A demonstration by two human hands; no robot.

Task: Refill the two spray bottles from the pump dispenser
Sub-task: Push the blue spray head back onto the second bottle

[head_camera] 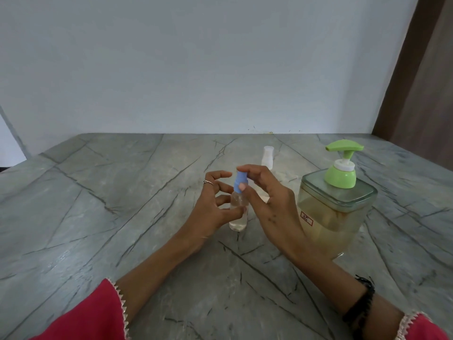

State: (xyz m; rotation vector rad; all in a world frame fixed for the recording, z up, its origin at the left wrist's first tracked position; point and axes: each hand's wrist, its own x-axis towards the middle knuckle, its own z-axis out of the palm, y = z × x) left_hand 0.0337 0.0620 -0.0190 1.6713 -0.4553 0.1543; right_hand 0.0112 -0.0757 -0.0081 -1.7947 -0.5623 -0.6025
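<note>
A small clear spray bottle (238,215) with a blue cap (241,182) stands upright on the grey stone table (110,217). My left hand (213,207) holds its body between thumb and fingers. My right hand (267,202) pinches the blue cap from the right, thumb on its front. Behind them stands a second small spray bottle with a white cap (267,157), its lower part hidden by my right hand. To the right sits the pump dispenser (331,212), a square clear container of yellowish liquid with a green pump head (343,163).
A pale wall runs along the table's far edge. A brown door or panel (421,82) rises at the right. Bare stone surface stretches to the left and in front of the bottle.
</note>
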